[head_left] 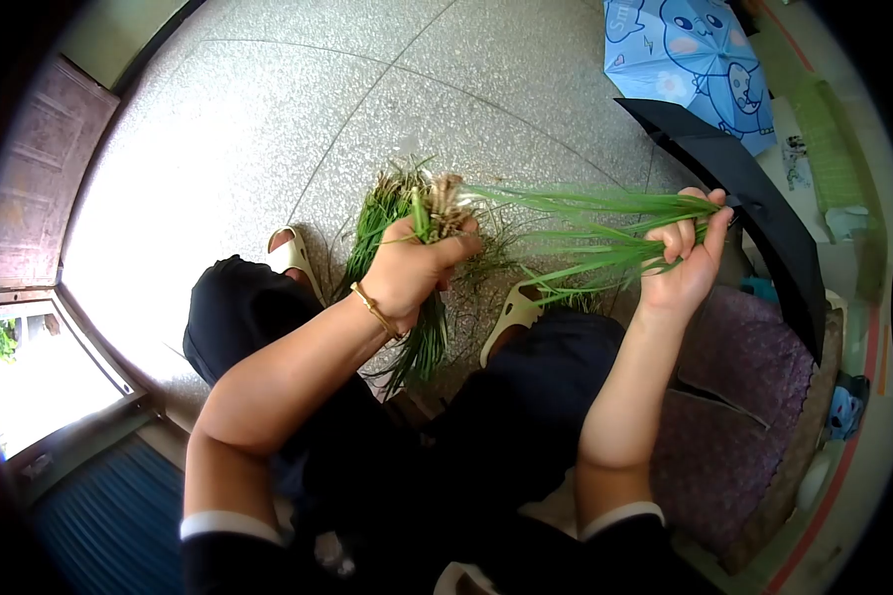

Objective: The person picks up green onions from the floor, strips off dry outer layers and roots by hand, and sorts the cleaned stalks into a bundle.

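My left hand [412, 266] is closed around a bunch of garlic chives [429, 342], its pale root ends sticking up past the thumb and the green leaves hanging below the fist. Off to the right, my right hand [683, 248] grips several long green chive blades [575, 201] near one end; they stretch back toward the left fist. A pile of chives [372, 220] lies on the floor just beyond my left hand, with brownish roots at its far end. Loose trimmings [496, 253] are scattered between my feet.
Cream slippers [509, 322] are on my feet either side of the chives, on a speckled floor [268, 129]. An open blue cartoon umbrella [690, 59] and a black umbrella [774, 208] stand at the right. Beside my right arm is a purple cushion [724, 426].
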`<state>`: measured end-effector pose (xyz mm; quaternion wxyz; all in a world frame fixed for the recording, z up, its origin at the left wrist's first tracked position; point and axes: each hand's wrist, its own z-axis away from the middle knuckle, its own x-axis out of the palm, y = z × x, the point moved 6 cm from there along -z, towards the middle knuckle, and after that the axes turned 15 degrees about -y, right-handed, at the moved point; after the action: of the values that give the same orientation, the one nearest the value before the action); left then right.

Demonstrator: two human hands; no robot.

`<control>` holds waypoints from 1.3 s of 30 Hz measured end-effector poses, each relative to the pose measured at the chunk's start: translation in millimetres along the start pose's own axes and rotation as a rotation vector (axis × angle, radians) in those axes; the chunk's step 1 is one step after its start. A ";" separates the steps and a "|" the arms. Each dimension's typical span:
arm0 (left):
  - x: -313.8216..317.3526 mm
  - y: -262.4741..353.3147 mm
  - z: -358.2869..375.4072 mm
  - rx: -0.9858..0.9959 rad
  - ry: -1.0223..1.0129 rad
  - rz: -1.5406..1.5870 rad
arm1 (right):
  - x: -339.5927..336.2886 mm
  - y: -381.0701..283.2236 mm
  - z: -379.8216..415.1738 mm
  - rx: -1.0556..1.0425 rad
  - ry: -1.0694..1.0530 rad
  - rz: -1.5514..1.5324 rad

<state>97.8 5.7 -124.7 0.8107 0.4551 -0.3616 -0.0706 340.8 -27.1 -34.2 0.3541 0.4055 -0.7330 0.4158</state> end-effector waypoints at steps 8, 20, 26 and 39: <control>-17.1 22.5 0.3 0.107 0.030 0.215 | 1.4 -7.8 0.7 -0.003 -0.045 -0.063; 0.8 12.8 -16.4 -0.038 -0.248 -0.325 | 7.9 16.3 -0.8 0.064 -0.044 -0.110; -15.3 1.3 -28.2 0.016 -0.204 -0.542 | -1.4 2.3 -1.8 0.013 -0.061 0.025; -31.3 12.9 -12.8 -0.014 -0.003 -0.951 | -3.5 4.7 -0.4 -0.028 0.078 0.662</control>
<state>80.6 35.9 -135.0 0.6908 0.5645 -0.1139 -0.4371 338.1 -24.2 -38.5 0.2330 0.1242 -0.8164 0.5136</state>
